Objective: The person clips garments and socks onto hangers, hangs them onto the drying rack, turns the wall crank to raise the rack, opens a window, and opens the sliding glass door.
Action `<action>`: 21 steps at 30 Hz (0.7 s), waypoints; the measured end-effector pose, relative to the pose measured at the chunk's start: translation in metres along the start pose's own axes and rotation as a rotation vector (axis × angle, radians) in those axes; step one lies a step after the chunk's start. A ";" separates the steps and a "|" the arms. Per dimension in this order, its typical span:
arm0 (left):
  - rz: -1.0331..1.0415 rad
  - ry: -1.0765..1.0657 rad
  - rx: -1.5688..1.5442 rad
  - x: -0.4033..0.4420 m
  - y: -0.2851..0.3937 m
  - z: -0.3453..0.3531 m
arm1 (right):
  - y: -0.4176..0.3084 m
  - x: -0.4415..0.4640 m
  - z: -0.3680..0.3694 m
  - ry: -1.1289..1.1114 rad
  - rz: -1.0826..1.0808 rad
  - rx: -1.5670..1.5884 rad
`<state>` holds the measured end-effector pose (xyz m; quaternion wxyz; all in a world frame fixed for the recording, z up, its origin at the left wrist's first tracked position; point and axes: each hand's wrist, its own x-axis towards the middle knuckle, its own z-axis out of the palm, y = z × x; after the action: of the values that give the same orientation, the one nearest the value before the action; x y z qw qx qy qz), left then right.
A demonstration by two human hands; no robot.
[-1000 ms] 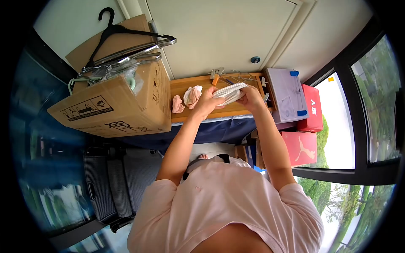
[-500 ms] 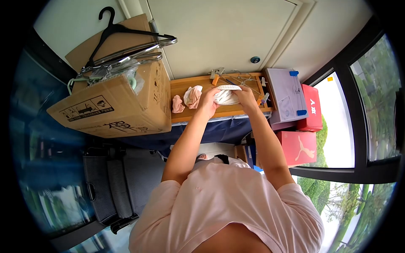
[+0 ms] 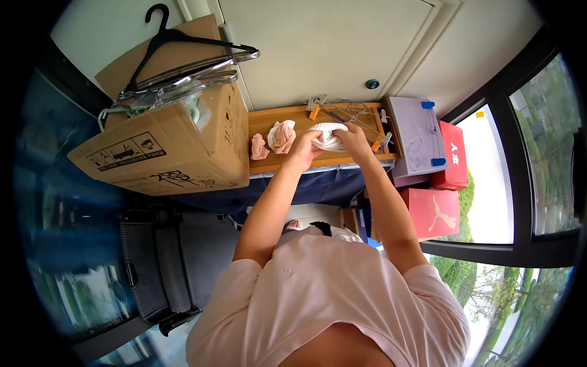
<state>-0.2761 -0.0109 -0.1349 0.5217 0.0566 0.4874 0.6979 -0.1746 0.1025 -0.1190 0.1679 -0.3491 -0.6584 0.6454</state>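
Above a wooden-topped table (image 3: pixel 278 164), a bunched white ribbed knit piece (image 3: pixel 329 138) is held between my two hands. My left hand (image 3: pixel 303 149) grips its left side, with the fingers partly behind the fabric. On the other side, my right hand (image 3: pixel 354 142) is closed on its right edge, the thumb over the top. Whether the knit is a sock or a small cap cannot be told. Left of my hands lie a crumpled pink-and-white cloth piece (image 3: pixel 282 137) and a smaller crumpled pink cloth piece (image 3: pixel 258 147) on the wood.
A cardboard box (image 3: pixel 177 147) with a black hanger (image 3: pixel 164 38) and metal hangers stands at the left. Wire items and orange clips (image 3: pixel 376 144) lie at the table's right. Beyond are a translucent bin (image 3: pixel 417 137), red boxes (image 3: pixel 431 211) and a window. A dark chair (image 3: pixel 177 263) is lower left.
My fingers have shifted slightly on the white knit piece, and its bunched shape has changed a little. The view has moved slightly; the pink cloth pieces lie where they were.
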 end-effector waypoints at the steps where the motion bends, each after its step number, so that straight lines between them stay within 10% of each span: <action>1: -0.097 -0.149 -0.238 0.000 0.000 -0.003 | 0.003 0.002 -0.003 0.001 -0.002 0.001; 9: 0.108 0.019 0.362 -0.005 0.000 -0.012 | -0.016 -0.014 0.009 -0.150 0.374 0.771; 15: 0.030 -0.243 -0.412 -0.018 0.000 0.009 | -0.013 -0.014 0.013 -0.184 0.263 0.777; 18: 0.062 -0.835 -0.798 -0.020 0.010 0.019 | -0.018 -0.015 0.028 -0.273 0.146 0.757; 21: 0.066 -0.577 -0.622 -0.040 0.030 0.023 | -0.034 -0.027 0.030 -0.210 0.014 0.537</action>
<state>-0.2647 -0.0277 -0.0841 0.6063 0.1048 0.0855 0.7836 -0.1840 0.0645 -0.0832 0.1806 -0.2280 -0.4754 0.8303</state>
